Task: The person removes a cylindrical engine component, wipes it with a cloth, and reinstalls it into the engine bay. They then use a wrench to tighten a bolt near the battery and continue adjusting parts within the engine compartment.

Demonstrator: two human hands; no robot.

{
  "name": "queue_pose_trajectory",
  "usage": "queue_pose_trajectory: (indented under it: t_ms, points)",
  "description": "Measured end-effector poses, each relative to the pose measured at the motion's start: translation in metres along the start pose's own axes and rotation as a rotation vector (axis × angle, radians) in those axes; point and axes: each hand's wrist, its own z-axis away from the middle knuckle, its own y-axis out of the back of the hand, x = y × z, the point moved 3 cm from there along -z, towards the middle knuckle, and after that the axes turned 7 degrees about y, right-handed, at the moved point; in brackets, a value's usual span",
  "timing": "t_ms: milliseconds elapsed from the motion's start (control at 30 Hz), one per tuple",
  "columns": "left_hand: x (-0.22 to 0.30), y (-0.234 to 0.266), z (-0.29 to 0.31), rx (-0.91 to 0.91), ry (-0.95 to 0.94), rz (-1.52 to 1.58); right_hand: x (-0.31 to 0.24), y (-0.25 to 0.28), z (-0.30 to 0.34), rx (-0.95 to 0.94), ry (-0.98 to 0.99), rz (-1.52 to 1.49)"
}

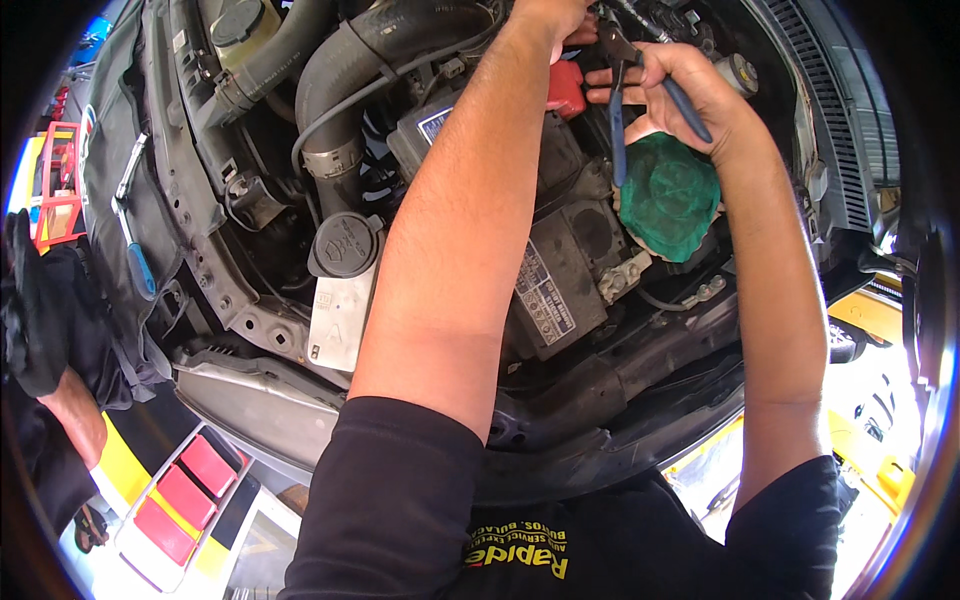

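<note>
Over a car's open engine bay, my right hand [690, 95] holds a pair of pliers [618, 110] with blue handles. One handle lies across the palm; the other hangs free of it, and some fingers stretch out beyond. My left hand [555, 20] reaches to the far edge of the view beside the pliers' jaws, its fingers mostly hidden or cut off. Just under both hands is a red terminal cover [566, 90]. A green round piece [668, 195], perhaps cloth, sits below my right hand, next to the black battery [565, 290] and its corroded terminal clamp [625, 277].
A black-capped white washer-fluid reservoir [340, 310] stands left of my left forearm. A thick black hose [345, 75] curves behind it. On the dark fender cover at left lies a blue-handled ratchet [135, 220]. Another person's black-gloved hand [35, 320] is at the far left.
</note>
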Motion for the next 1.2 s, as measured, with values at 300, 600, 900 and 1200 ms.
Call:
queue_pose_trajectory:
  t_ms: [300, 600, 900, 1200]
  points:
    - [-0.001, -0.008, 0.007, 0.037, -0.084, 0.014, 0.022, -0.006, -0.011, 0.231, 0.053, 0.117]
    - [0.001, -0.005, 0.023, -0.055, 0.069, -0.069, 0.022, -0.009, -0.01, 0.268, -0.011, 0.194]
    - [0.001, 0.006, 0.029, -0.189, -0.022, -0.113, 0.034, -0.013, -0.004, 0.294, 0.132, 0.282]
    - [0.002, 0.009, 0.026, -0.241, 0.028, -0.141, 0.048, 0.016, 0.016, -0.066, 0.074, -0.49]
